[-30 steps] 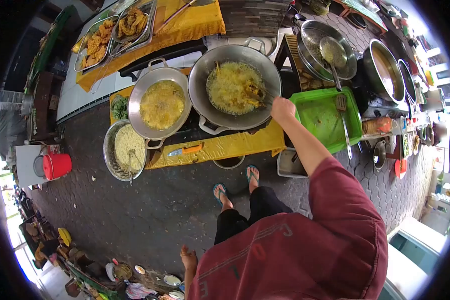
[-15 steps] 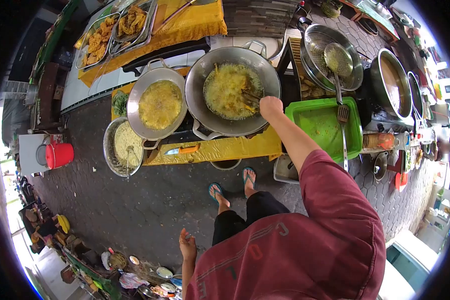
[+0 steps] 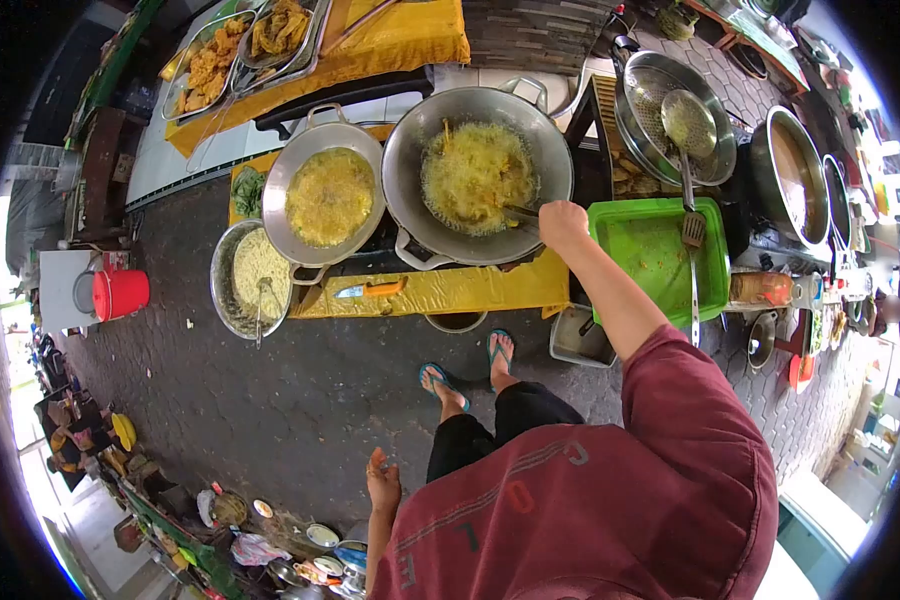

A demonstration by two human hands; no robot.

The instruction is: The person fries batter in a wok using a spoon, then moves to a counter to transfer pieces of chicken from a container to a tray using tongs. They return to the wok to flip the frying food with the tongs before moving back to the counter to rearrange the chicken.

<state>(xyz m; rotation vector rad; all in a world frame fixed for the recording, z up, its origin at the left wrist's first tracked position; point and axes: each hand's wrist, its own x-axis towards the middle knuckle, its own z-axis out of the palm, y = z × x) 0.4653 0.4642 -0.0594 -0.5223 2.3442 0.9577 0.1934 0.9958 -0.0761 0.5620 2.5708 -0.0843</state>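
My right hand is closed around a long cooking utensil at the right rim of the big wok. The utensil's far end dips into bubbling yellow oil, so its kind does not show. Pieces of food fry under the foam. Left of this wok stands a smaller wok, also full of bubbling oil. My left hand hangs low beside my body, fingers loosely apart, holding nothing.
A knife with an orange handle lies on the yellow-covered front edge. Batter fills a metal bowl at left. To the right are a green tray, a slotted spatula and a skimmer. Fried food sits at the back left.
My right hand has shifted slightly, and the utensil now sits lower at the wok's right side, more of it hidden by foam. The whole view has shifted a little to the right.
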